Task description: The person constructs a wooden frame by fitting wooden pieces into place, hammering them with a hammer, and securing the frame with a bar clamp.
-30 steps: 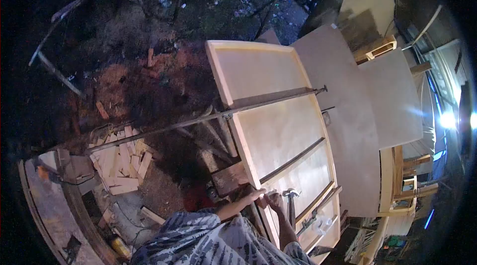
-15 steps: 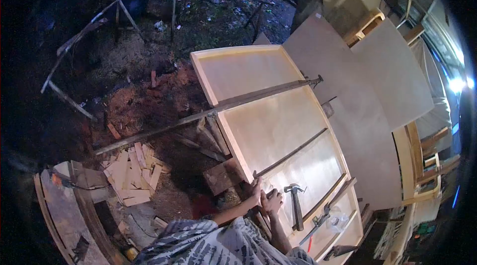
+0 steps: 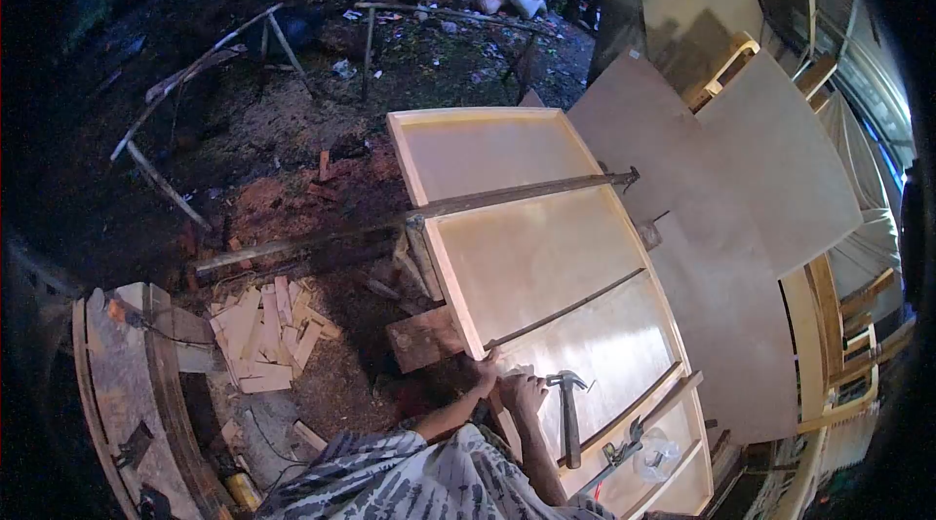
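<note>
A long wooden frame (image 3: 456, 293) with a pale panel and dark cross strips lies in front of me. My left hand (image 3: 485, 374) is closed at the frame's near edge, by the end of a thin dark strip (image 3: 565, 309); what it grips is too small to make out. Just right of it, my right hand (image 3: 524, 391) has its fingers curled over the same edge, their hold hidden. Beside that hand a claw hammer (image 3: 568, 418) lies on the panel. Farther right are a metal tool (image 3: 624, 444) and a clear plastic bag (image 3: 656, 457).
A long bar clamp (image 3: 526, 191) crosses the frame. Wood offcuts (image 3: 261, 335) are heaped on the ground at left, near a worn bench (image 3: 122, 374). Large flat sheets (image 3: 697, 228) lie beyond the frame. A wooden block (image 3: 425, 338) juts out below its near edge.
The view has shifted and turned. Both hands stay at the frame's near edge; my right hand, lower over the edge a second ago, now sits close beside my left.
</note>
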A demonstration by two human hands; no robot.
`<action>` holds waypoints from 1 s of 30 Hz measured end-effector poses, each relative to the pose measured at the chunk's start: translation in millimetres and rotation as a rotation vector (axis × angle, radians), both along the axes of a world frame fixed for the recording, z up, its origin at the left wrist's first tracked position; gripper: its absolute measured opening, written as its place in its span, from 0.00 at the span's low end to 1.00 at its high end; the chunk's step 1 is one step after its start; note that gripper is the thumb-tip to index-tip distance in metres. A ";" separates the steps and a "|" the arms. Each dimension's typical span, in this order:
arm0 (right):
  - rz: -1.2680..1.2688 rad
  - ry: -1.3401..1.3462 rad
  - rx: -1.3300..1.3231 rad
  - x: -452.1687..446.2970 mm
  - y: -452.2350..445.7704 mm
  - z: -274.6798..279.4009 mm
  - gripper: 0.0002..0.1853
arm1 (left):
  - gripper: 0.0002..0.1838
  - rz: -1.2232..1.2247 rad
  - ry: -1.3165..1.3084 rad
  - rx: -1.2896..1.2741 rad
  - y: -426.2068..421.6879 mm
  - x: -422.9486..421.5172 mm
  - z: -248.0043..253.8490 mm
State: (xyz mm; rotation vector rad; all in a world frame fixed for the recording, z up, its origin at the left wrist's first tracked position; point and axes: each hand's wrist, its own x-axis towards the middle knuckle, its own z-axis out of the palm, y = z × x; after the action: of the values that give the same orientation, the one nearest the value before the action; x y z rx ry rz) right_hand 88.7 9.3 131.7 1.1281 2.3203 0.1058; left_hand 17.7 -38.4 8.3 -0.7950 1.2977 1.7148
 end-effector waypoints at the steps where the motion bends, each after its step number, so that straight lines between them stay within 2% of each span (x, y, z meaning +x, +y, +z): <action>1: 0.011 -0.017 -0.015 -9.4 3.9 18.2 0.45 | 0.21 0.026 0.026 -0.005 4.3 5.0 -6.9; 3: -0.012 0.127 -0.052 -15.0 7.1 28.4 0.45 | 0.19 0.075 0.098 -0.014 17.6 15.2 -28.4; 4: -0.110 0.083 -0.212 20.9 26.6 -35.7 0.46 | 0.19 0.092 0.137 -0.030 21.9 21.8 -37.6; 5: -0.056 0.287 -0.197 18.0 20.0 -22.2 0.43 | 0.18 0.117 0.183 -0.045 26.5 30.0 -50.0; 7: -0.119 0.240 -0.227 18.9 27.3 -14.1 0.43 | 0.17 0.163 0.281 -0.050 38.6 46.4 -65.8; 8: -0.082 0.301 -0.215 31.1 14.6 -20.8 0.42 | 0.16 0.236 0.242 0.090 21.4 36.8 -35.7; 11: -0.046 0.455 -0.202 27.9 27.7 11.4 0.40 | 0.22 0.035 0.149 0.057 34.7 41.9 -27.2; 13: -0.014 0.587 -0.209 27.1 55.8 32.8 0.37 | 0.23 0.035 0.042 0.003 62.7 42.0 -7.9; 15: -0.058 0.593 -0.262 35.1 60.6 36.7 0.37 | 0.22 0.130 0.293 0.001 67.2 42.6 23.5; 16: -0.069 0.602 -0.271 39.4 59.1 37.1 0.37 | 0.22 0.120 0.302 -0.009 62.2 43.2 21.7; 18: -0.079 0.668 -0.356 46.4 60.4 35.5 0.36 | 0.21 0.050 0.311 -0.157 55.3 65.4 -40.3; 19: -0.082 0.676 -0.354 47.9 62.6 41.6 0.36 | 0.21 0.046 0.318 -0.156 52.5 71.5 -56.4; 21: -0.074 0.639 -0.361 47.4 74.2 56.9 0.33 | 0.21 -0.133 0.290 -0.301 60.4 72.1 -73.7; 24: 0.264 0.606 0.035 62.5 62.5 51.6 0.29 | 0.32 -0.050 0.143 -0.043 62.7 48.0 66.0; 27: 0.259 0.641 0.005 84.6 72.8 65.7 0.30 | 0.28 -0.122 0.217 -0.252 69.7 79.7 43.8; 28: 0.130 0.602 -0.114 94.8 73.8 69.3 0.30 | 0.28 -0.384 0.091 -0.283 64.0 73.1 79.3; 29: 0.117 0.614 -0.113 95.3 78.5 70.1 0.30 | 0.28 -0.396 0.104 -0.289 68.2 72.6 71.8; 30: 0.126 0.658 -0.114 92.1 85.5 71.0 0.30 | 0.29 -0.355 0.129 -0.191 75.7 70.4 55.7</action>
State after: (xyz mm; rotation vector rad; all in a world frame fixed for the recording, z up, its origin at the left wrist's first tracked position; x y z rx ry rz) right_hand 180.8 94.8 202.7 1.0659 2.9216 -0.4064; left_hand 88.1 37.3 64.0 -0.5257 1.6030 1.3916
